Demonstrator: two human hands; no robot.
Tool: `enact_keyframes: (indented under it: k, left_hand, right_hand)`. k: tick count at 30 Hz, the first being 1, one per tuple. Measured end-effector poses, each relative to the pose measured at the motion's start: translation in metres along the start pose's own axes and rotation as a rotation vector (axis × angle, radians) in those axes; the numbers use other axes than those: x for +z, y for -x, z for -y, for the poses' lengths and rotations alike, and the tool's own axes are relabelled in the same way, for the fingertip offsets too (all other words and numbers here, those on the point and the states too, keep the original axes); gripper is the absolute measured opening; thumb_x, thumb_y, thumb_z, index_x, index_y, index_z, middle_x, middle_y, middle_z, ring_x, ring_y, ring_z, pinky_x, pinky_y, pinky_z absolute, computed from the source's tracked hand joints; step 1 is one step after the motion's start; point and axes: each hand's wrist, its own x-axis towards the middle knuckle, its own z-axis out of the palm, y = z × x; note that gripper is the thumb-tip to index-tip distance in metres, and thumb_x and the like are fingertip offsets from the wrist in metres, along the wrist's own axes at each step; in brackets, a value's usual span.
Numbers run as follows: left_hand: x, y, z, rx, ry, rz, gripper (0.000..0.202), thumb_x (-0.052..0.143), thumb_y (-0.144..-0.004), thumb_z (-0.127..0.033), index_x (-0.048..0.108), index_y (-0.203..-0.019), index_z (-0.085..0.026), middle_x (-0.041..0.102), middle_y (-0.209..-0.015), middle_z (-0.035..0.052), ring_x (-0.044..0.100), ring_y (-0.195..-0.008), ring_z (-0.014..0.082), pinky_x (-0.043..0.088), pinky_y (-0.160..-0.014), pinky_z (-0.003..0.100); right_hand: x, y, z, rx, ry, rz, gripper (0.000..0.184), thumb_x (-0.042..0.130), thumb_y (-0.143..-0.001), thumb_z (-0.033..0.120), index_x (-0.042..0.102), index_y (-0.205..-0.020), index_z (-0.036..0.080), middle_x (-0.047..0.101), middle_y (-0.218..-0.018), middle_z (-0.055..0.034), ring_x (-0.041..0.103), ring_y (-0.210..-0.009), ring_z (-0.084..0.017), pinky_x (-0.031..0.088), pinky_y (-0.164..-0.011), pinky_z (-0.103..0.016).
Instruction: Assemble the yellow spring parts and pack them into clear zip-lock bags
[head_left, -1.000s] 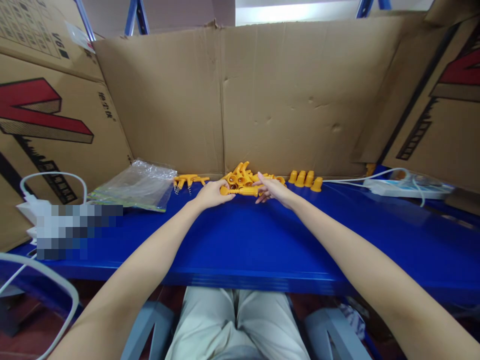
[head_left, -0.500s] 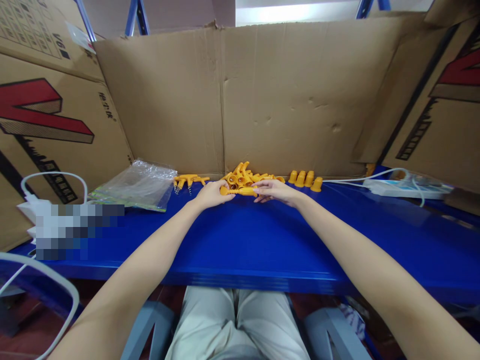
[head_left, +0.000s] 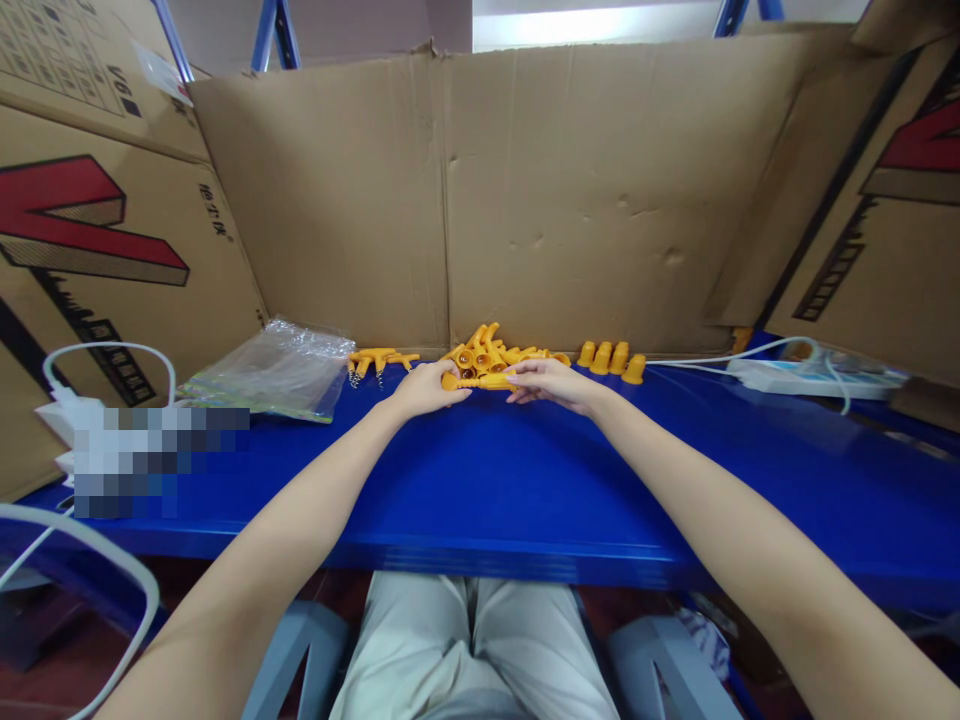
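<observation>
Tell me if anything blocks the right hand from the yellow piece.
Nothing visible does: the right hand has its fingers on the right end of the yellow piece, the left hand holds the other end, and the yellow pile lies behind.

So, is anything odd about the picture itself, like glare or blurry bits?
Head view: a bright light glares at the top; head view: the clear bag shines; head view: pixel blocks hide a patch at left; head view: fine detail looks soft on the yellow piece between the left hand and right hand.
</observation>
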Motion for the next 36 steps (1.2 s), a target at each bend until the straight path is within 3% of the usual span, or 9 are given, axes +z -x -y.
enact_keyframes:
  k: [12,17,20,22,24,29,32,36]
  left_hand:
    - [0.001,-0.001,0.002,0.025,-0.05,-0.012,0.034,0.059,-0.071,-0.046,0.058,-0.093,-0.021,0.061,-0.07,0.0004,0.056,-0.066,0.017,0.034,-0.057,0.025]
    - [0.0,-0.001,0.004,0.003,0.017,-0.11,0.063,0.052,-0.078,-0.052,0.036,-0.13,-0.02,0.062,-0.085,0.0028,0.059,-0.072,0.0174,0.04,-0.063,0.027]
    - [0.0,-0.001,0.007,-0.027,0.0,-0.1,0.052,0.046,-0.082,-0.051,0.045,-0.122,-0.019,0.062,-0.08,0.003,0.058,-0.069,0.0172,0.04,-0.062,0.027]
    - [0.001,-0.001,0.007,-0.023,-0.047,-0.029,0.035,0.047,-0.082,-0.047,0.058,-0.101,-0.019,0.061,-0.072,0.002,0.057,-0.064,0.0166,0.038,-0.059,0.026]
    - [0.003,-0.001,0.007,-0.002,-0.093,0.05,0.026,0.048,-0.081,-0.042,0.062,-0.081,-0.019,0.06,-0.065,0.0015,0.055,-0.061,0.0158,0.037,-0.057,0.026]
    - [0.006,0.0,0.006,0.034,-0.128,0.159,0.026,0.048,-0.08,-0.037,0.064,-0.075,-0.018,0.062,-0.064,0.0024,0.054,-0.059,0.0155,0.036,-0.057,0.026]
    - [0.007,-0.001,0.007,0.052,-0.125,0.173,0.026,0.049,-0.08,-0.036,0.065,-0.076,-0.017,0.063,-0.066,0.0031,0.055,-0.06,0.0158,0.038,-0.059,0.026]
    - [0.008,-0.002,0.009,0.076,-0.133,0.179,0.025,0.049,-0.08,-0.036,0.065,-0.077,-0.017,0.064,-0.068,0.0034,0.057,-0.062,0.0165,0.039,-0.061,0.027]
  right_hand:
    - [0.006,0.004,0.008,-0.025,-0.162,-0.053,0.016,0.064,-0.075,0.011,0.058,-0.089,0.015,0.069,-0.08,-0.0046,0.067,-0.068,-0.013,0.055,-0.073,-0.027]
    - [-0.003,0.001,0.015,-0.184,-0.219,-0.166,0.019,0.065,-0.074,0.015,0.054,-0.089,0.017,0.067,-0.088,-0.0056,0.067,-0.075,-0.014,0.055,-0.077,-0.03]
    - [-0.012,-0.006,0.023,-0.357,-0.188,-0.313,0.023,0.064,-0.074,0.02,0.051,-0.092,0.018,0.065,-0.097,-0.006,0.067,-0.079,-0.014,0.053,-0.081,-0.032]
    - [-0.015,-0.014,0.028,-0.469,-0.096,-0.405,0.026,0.063,-0.075,0.023,0.049,-0.096,0.019,0.063,-0.103,-0.0074,0.066,-0.082,-0.014,0.052,-0.083,-0.033]
    - [-0.014,-0.024,0.032,-0.567,0.066,-0.473,0.028,0.062,-0.075,0.025,0.05,-0.099,0.018,0.061,-0.109,-0.0089,0.064,-0.089,-0.016,0.05,-0.086,-0.035]
    - [-0.004,-0.05,0.031,-0.747,0.646,-0.534,0.032,0.056,-0.076,0.015,0.055,-0.107,0.016,0.059,-0.115,-0.0102,0.056,-0.107,-0.022,0.043,-0.095,-0.041]
    - [0.005,-0.059,0.023,-0.745,0.924,-0.527,0.039,0.046,-0.078,0.007,0.054,-0.115,0.014,0.055,-0.125,-0.0118,0.051,-0.113,-0.022,0.04,-0.097,-0.04]
    - [0.013,-0.059,0.005,-0.571,1.312,-0.44,0.044,0.035,-0.082,0.003,0.053,-0.12,0.012,0.047,-0.135,-0.0133,0.052,-0.11,-0.026,0.041,-0.093,-0.044]
